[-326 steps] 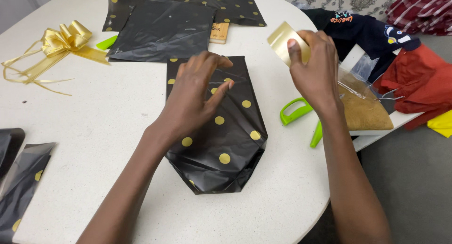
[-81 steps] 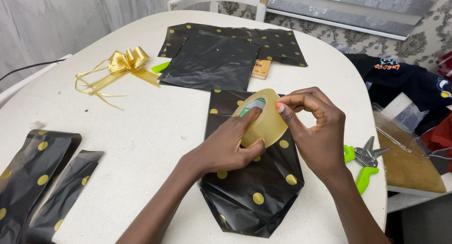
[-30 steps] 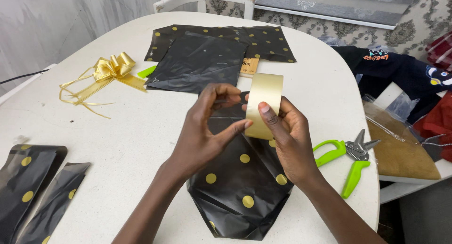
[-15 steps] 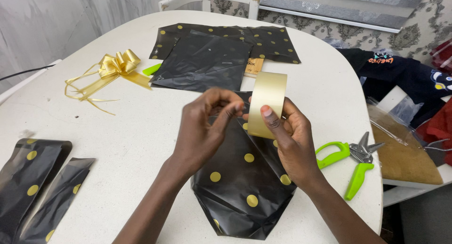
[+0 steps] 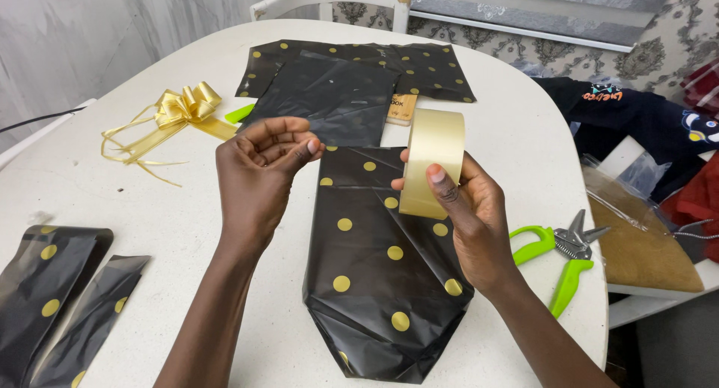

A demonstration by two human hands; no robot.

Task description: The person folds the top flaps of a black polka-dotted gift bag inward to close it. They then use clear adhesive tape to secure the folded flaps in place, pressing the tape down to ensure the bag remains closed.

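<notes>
Right hand (image 5: pixel 468 212) grips tape roll (image 5: pixel 431 162) upright, edge-on.

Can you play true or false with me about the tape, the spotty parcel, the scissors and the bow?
1. The right hand holds the roll of tape. True.
2. The spotted black parcel is in the left hand. False: it lies on the table.
3. The green-handled scissors lie right of the parcel. True.
4. The gold bow sits on the parcel. False: it lies apart, to the far left.
</notes>
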